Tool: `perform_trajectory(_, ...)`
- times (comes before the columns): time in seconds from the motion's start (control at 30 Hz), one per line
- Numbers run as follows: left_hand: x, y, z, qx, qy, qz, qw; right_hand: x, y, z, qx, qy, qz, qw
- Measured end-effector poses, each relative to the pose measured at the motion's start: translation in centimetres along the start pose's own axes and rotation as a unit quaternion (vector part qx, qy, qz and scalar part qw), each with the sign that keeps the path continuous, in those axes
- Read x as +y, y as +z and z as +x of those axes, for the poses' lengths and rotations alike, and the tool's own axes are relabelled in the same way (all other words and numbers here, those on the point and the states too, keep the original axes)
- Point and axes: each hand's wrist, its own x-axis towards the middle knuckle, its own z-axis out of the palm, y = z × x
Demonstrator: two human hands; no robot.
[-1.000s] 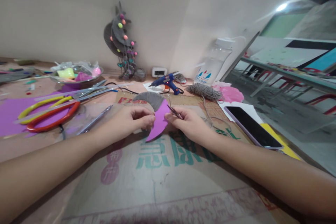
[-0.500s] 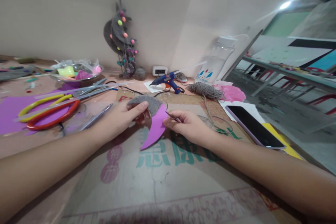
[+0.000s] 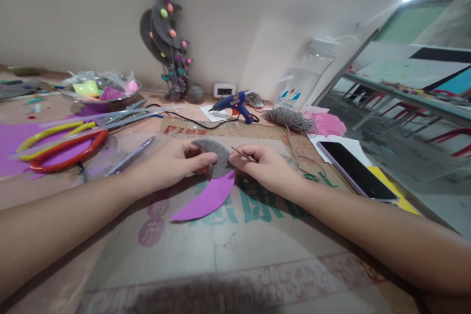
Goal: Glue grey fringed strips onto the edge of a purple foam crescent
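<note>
A purple crescent (image 3: 208, 199) of thin sheet material is wrapped in grey yarn (image 3: 220, 154) over its upper part. Its bare lower part curves down to a tip at the left. My left hand (image 3: 180, 163) pinches the wrapped part, thumb on top, the other fingers mostly hidden underneath. At the crescent's right edge my right hand (image 3: 264, 163) is closed on a thin dark pointed tool (image 3: 243, 154), whose exact kind I cannot make out. The right fingertips touch or nearly touch the wrapped edge; whether they also pinch the yarn is hidden.
Printed cardboard (image 3: 235, 265) lies under my hands. Scissors (image 3: 69, 149) and a pen (image 3: 132, 154) are left. Behind stand a glue gun (image 3: 235, 105), a bowl (image 3: 121, 102) and a decorated grey moon (image 3: 160, 39). A yarn skein (image 3: 289, 120), bottle (image 3: 303, 78) and phone (image 3: 356, 169) are right.
The crescent has turned, its bare tip swinging left, and more grey wrapping now shows. My right hand has shifted slightly up along its edge. The view has tilted a little.
</note>
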Motion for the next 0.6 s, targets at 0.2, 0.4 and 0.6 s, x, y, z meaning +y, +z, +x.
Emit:
perform_trajectory(0.2,0.18,-0.16,-0.04,-0.001,0.009,0.033,0.999,0.22,0.29,-0.14,0.023,-0.004,0.013,1.000)
perform_trajectory(0.4,-0.10,-0.18,-0.04,-0.005,-0.011,0.060,0.998,0.45,0.18,-0.08,0.009,-0.010,0.002,1.000)
perform_trajectory(0.6,0.20,-0.01,-0.17,-0.003,-0.012,0.046,0.999,0.18,0.11,-0.23,-0.025,-0.004,0.054,0.998)
